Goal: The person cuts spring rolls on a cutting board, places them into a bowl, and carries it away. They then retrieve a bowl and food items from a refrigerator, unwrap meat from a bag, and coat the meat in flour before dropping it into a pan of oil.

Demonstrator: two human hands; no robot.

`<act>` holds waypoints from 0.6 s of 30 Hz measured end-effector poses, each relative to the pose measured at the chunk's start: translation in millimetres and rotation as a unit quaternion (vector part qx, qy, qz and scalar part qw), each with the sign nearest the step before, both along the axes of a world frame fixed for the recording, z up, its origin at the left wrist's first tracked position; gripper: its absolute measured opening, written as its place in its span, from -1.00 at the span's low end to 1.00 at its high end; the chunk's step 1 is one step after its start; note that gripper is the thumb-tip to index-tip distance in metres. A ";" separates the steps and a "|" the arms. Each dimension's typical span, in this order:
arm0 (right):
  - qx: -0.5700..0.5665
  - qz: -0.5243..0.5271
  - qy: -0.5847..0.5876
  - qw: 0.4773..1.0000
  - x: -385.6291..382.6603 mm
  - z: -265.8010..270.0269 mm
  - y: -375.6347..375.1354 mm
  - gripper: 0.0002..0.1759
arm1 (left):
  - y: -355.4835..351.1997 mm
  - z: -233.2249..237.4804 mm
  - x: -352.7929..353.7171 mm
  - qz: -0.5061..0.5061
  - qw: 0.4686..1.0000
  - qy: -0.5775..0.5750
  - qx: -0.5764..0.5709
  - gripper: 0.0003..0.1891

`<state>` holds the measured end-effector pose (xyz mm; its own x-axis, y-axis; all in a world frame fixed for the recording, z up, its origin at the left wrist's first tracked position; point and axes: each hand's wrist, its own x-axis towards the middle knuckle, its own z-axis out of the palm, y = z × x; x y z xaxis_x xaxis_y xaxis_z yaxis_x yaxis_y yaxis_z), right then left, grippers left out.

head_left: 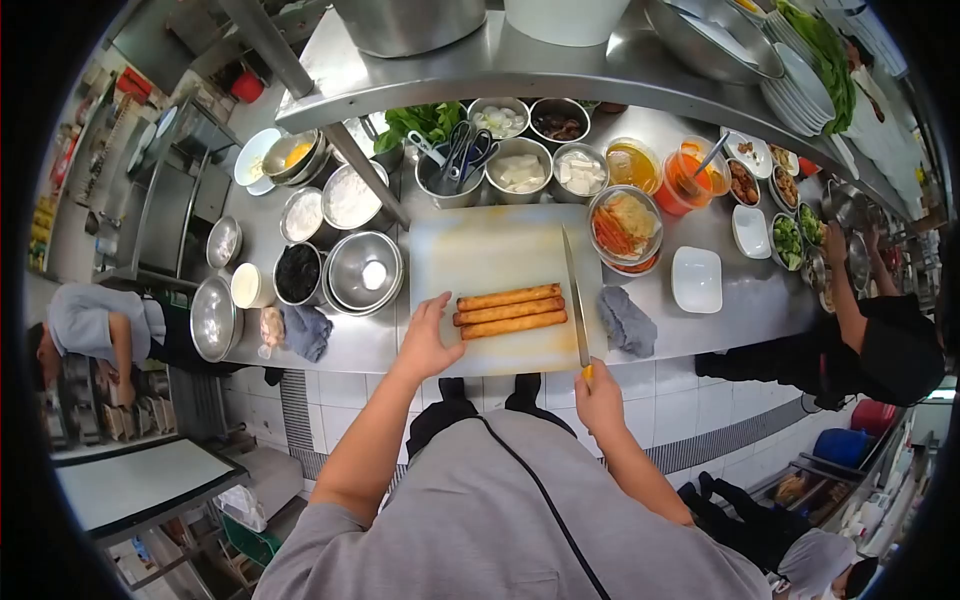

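Note:
Three long golden-brown fried rolls (510, 311) lie side by side on a white cutting board (470, 250). At their left ends is my left hand (430, 340), fingers stretched out over the board and holding nothing. My right hand (600, 397) grips the yellow handle of a long knife (577, 300). The blade points away from me along the board's right side, just right of the rolls' ends. A grey cloth (627, 322) lies crumpled to the right of the knife.
Steel bowls (365, 270), flour containers and a second cloth (305, 332) stand left of the board. Behind it are a pot of scissors and utensils (455, 170) and several food tubs. A white square dish (697, 280) sits right. An overhead steel shelf (500, 90) crosses above. Other people stand at both sides.

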<state>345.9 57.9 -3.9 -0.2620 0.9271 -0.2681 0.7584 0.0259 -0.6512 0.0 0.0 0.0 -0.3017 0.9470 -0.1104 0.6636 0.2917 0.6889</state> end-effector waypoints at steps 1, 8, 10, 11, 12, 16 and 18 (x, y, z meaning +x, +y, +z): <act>0.019 -0.001 -0.003 1.000 7.9 1.6 1.5 -0.54 | 1.3 -1.6 8.1 0.002 1.000 -0.026 0.009 -0.12; 0.046 0.008 -0.027 0.999 -13.0 -4.5 -19.2 -0.55 | -8.8 -28.2 1.8 0.039 0.983 -0.181 0.022 -0.17; 0.043 0.009 -0.027 0.999 -14.4 1.4 -22.3 -0.54 | -10.6 -29.9 0.6 0.046 0.982 -0.183 0.026 -0.18; 0.043 0.016 -0.023 0.999 -15.2 3.7 -21.8 -0.53 | -10.2 -30.5 0.1 0.058 0.981 -0.181 0.035 -0.19; 0.044 0.015 -0.025 0.999 -15.1 4.2 -21.0 -0.53 | -9.0 -26.9 0.6 0.057 0.981 -0.183 0.035 -0.19; 0.050 0.003 -0.039 0.998 -16.4 5.3 -25.7 -0.53 | -4.5 -5.5 3.7 0.016 0.997 -0.014 0.076 -0.18; 0.063 -0.004 -0.033 0.997 -19.7 11.1 -29.8 -0.52 | 8.9 6.8 12.4 -0.023 0.987 0.110 0.113 -0.18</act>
<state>326.3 28.1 7.2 -0.2402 0.9564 -0.1661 0.8005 0.0984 -0.5912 12.4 8.9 6.8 -0.2503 0.9533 0.1691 0.8133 0.1122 0.5710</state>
